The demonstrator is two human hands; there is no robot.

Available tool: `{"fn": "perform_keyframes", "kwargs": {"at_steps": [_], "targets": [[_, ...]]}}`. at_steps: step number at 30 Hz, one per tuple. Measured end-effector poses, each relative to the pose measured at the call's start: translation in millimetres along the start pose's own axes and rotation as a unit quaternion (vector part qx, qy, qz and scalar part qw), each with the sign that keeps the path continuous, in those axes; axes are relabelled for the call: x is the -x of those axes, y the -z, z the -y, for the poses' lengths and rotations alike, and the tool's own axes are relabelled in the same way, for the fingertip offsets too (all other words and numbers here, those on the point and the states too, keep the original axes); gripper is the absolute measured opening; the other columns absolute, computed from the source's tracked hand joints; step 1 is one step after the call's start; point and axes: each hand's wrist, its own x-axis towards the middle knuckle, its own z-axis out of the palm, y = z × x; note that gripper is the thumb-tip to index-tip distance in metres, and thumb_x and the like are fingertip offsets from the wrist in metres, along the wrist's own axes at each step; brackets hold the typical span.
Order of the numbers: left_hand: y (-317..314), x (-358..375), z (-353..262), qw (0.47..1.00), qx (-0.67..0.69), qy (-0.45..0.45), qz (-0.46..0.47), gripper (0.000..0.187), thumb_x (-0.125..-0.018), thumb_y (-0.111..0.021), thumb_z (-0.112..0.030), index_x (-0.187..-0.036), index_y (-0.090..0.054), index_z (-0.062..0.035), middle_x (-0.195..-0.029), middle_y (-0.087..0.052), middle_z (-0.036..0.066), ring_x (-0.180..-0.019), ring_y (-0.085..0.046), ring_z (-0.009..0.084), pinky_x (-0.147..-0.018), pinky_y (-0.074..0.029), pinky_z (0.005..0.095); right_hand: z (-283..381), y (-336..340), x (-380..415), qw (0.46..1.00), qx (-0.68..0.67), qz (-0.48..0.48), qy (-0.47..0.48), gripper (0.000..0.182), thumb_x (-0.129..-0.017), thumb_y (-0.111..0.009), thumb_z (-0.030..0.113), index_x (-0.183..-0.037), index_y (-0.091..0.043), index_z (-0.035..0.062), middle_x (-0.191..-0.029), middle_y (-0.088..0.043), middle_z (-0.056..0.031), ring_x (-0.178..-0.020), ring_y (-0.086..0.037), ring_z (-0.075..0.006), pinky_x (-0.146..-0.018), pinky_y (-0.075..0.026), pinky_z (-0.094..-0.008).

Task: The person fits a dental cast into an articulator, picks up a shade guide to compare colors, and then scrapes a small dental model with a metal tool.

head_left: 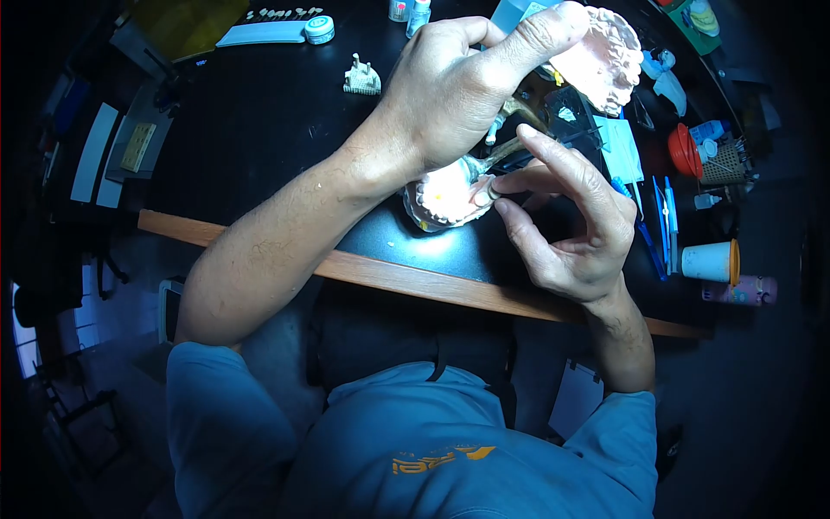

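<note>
My left hand (458,86) reaches over the table, its thumb on the edge of a raised dental cast (605,65) whose row of teeth faces outward. A second dental cast (437,201), pale and brightly lit, lies below on the table top, near its front edge. Between the casts shows part of a brass-coloured metal frame (519,108), mostly hidden by my left hand. My right hand (575,216) is at the right side of the lower cast. Its thumb and a fingertip close around something tiny beside the cast, while another finger stays raised.
A small model with pegs (361,78) stands beyond my left forearm. Behind it are a white strip of teeth (268,30) and a round jar (319,30). On the right are blue-handled tools (666,221), a white cup (709,262), a red bowl (683,149) and a basket (724,164).
</note>
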Motion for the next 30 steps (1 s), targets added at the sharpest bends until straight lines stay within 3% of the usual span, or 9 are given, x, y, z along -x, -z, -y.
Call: {"fn": "perform_keyframes", "kwargs": {"at_steps": [3, 8, 13, 18, 22, 30], "targets": [[3.1, -0.4, -6.6, 0.999, -0.020, 0.024, 0.017, 0.044, -0.097, -0.054, -0.013, -0.137, -0.062, 0.0020, -0.087, -0.065, 0.018, -0.076, -0.065, 0.0345, -0.066, -0.054, 0.0435, 1.0, 5.8, 0.4, 0.999, 0.021, 0.049, 0.004, 0.070, -0.077, -0.080, -0.010, -0.143, -0.057, -0.0092, -0.095, -0.079, -0.0148, -0.089, -0.077, -0.0173, -0.065, -0.056, -0.0217], [-1.2, 1.5, 0.1, 1.000, 0.003, 0.016, 0.010, 0.041, -0.097, -0.054, -0.014, -0.135, -0.063, 0.0005, -0.087, -0.065, 0.018, -0.076, -0.066, 0.0345, -0.067, -0.055, 0.0433, 1.5, 2.4, 1.3, 0.999, -0.005, 0.031, -0.011, 0.072, -0.080, -0.080, -0.009, -0.146, -0.052, -0.0096, -0.095, -0.079, -0.0142, -0.090, -0.078, -0.0170, -0.066, -0.056, -0.0206], [2.1, -0.3, -7.2, 0.999, -0.007, 0.036, 0.023, 0.038, -0.097, -0.055, -0.013, -0.132, -0.065, -0.0010, -0.087, -0.066, 0.018, -0.078, -0.067, 0.0346, -0.068, -0.056, 0.0425, -0.9, -3.1, 4.1, 0.999, -0.028, -0.009, -0.031, 0.071, -0.076, -0.081, -0.006, -0.144, -0.060, -0.0011, -0.096, -0.080, -0.0106, -0.083, -0.078, -0.0139, -0.058, -0.054, -0.0199], [-3.5, -2.0, -1.7, 1.000, 0.016, 0.001, -0.012, 0.038, -0.097, -0.055, -0.012, -0.131, -0.065, 0.0003, -0.088, -0.066, 0.018, -0.077, -0.067, 0.0341, -0.068, -0.056, 0.0422, 1.6, -1.8, 3.1, 0.999, -0.025, -0.009, -0.043, 0.074, -0.076, -0.082, -0.005, -0.146, -0.058, -0.0008, -0.097, -0.080, -0.0103, -0.082, -0.078, -0.0130, -0.057, -0.054, -0.0198], [1.6, 0.4, -7.8, 0.999, 0.001, 0.047, 0.011, 0.040, -0.097, -0.054, -0.012, -0.133, -0.064, 0.0014, -0.089, -0.066, 0.019, -0.077, -0.066, 0.0343, -0.067, -0.055, 0.0425, 0.7, -2.0, 2.7, 0.999, -0.016, -0.006, -0.033, 0.074, -0.076, -0.082, -0.004, -0.147, -0.058, -0.0002, -0.096, -0.080, -0.0094, -0.081, -0.077, -0.0124, -0.057, -0.054, -0.0197], [-0.1, -0.5, -4.9, 0.999, 0.016, 0.029, 0.005, 0.042, -0.097, -0.052, -0.014, -0.135, -0.063, 0.0019, -0.089, -0.066, 0.019, -0.078, -0.066, 0.0347, -0.068, -0.055, 0.0429, 1.0, -0.7, 2.7, 0.999, -0.017, 0.001, -0.037, 0.074, -0.076, -0.081, -0.004, -0.146, -0.059, 0.0003, -0.092, -0.079, -0.0082, -0.079, -0.076, -0.0122, -0.058, -0.054, -0.0202]]}}
